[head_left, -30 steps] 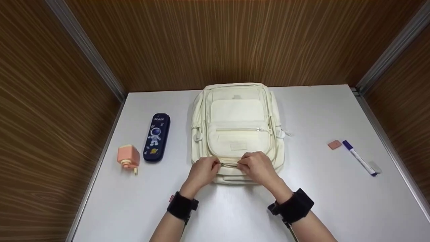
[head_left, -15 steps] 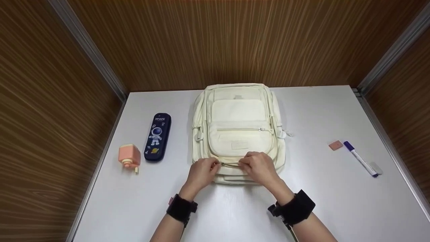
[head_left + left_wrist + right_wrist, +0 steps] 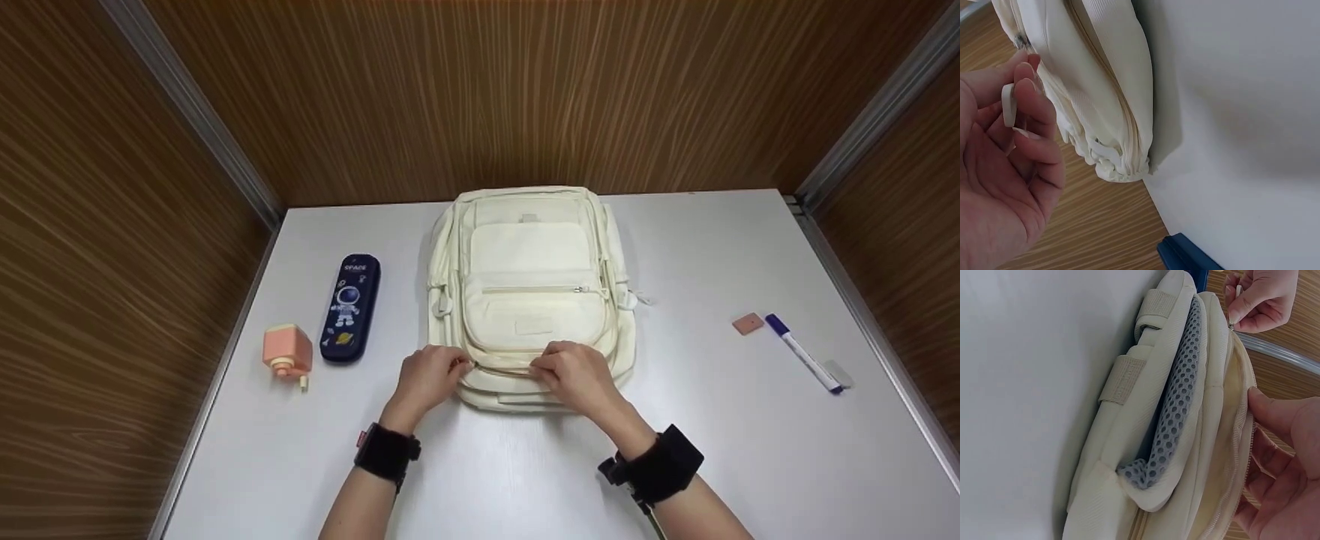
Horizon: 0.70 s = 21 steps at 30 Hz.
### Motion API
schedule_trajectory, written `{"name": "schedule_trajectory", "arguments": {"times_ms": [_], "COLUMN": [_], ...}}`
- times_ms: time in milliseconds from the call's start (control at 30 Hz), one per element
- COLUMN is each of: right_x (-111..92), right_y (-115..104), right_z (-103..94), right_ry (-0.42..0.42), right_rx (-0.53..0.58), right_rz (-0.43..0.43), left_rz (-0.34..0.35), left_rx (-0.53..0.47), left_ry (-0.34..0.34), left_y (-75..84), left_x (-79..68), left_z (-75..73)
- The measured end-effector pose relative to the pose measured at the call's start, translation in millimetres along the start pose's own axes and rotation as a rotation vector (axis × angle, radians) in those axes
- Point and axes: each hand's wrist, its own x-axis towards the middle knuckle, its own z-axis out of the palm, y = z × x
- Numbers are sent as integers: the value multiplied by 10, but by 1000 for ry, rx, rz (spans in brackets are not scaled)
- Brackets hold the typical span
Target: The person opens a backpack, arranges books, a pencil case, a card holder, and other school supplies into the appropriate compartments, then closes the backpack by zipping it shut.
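Observation:
A cream backpack (image 3: 531, 247) lies on the table with its pockets facing up. My left hand (image 3: 429, 375) is at the left of the backpack's near end and pinches a zipper slider by its white pull tab (image 3: 1009, 105), which shows between the curled fingers in the left wrist view. My right hand (image 3: 577, 375) pinches the fabric edge beside the same zipper (image 3: 1247, 461), right of the left hand. Between the two hands the zipper stands parted, and the pale lining (image 3: 1224, 433) shows in the right wrist view.
To the left lie a dark blue pencil case (image 3: 350, 307) with an astronaut print and a pink crank pencil sharpener (image 3: 287, 349). On the right are a small reddish eraser (image 3: 748, 323), a marker with a purple cap (image 3: 804, 354) and a small clear piece (image 3: 838, 373). Wood-grain panels (image 3: 480, 97) enclose the table.
My left hand has moved left along the zipper with the pull tab, and the parted stretch between the hands is longer. The right hand has stayed nearly in place.

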Motion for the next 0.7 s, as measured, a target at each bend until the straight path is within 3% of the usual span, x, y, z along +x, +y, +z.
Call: {"name": "schedule_trajectory", "arguments": {"times_ms": [233, 433, 700], "right_x": [1, -6, -31], "right_y": [-1, 0, 27], "right_z": [-7, -18, -9], "right_ry": [32, 65, 78], "right_rx": [8, 16, 23], "right_rz": [-40, -49, -54], "left_rz": [-13, -40, -109], "left_rx": [74, 157, 273], "left_ry": [31, 98, 208], "left_y": [-80, -109, -168], "left_x": [71, 140, 374], "left_z": [-35, -9, 33]}}
